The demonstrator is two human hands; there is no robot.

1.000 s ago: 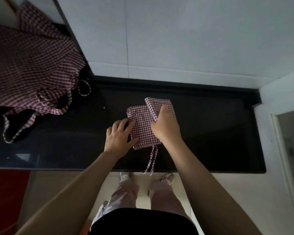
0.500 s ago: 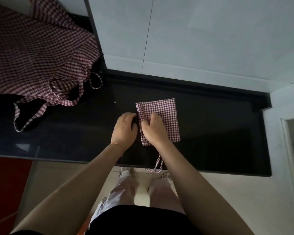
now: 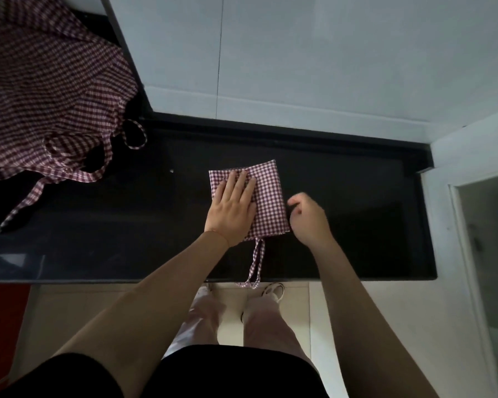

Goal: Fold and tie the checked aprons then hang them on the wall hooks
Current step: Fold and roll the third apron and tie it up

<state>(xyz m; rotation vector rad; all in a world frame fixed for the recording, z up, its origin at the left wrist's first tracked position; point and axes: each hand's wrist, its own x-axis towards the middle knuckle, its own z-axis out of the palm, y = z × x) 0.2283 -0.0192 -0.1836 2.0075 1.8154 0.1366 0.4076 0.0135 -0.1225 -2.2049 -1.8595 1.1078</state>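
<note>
A folded red-and-white checked apron (image 3: 268, 193) lies as a small rectangle on the black counter (image 3: 357, 225). Its tie strap (image 3: 256, 264) trails toward me and hangs over the front edge. My left hand (image 3: 232, 209) presses flat on the left half of the folded apron, fingers straight. My right hand (image 3: 306, 218) hovers at the apron's right edge with fingers loosely curled and nothing in them. A second checked apron (image 3: 46, 90) lies unfolded in a heap at the far left of the counter, its straps (image 3: 18, 208) spread loose.
A pale tiled wall (image 3: 299, 67) rises behind the counter. A white wall corner and door frame (image 3: 472, 196) close off the right end. Below the counter's front edge are light floor tiles, my legs and shoes (image 3: 273, 291). A red panel (image 3: 0, 311) sits low left.
The apron's flap has been laid down into a flat rectangle. My left hand moved onto the cloth and flattened out. My right hand came off it to the right.
</note>
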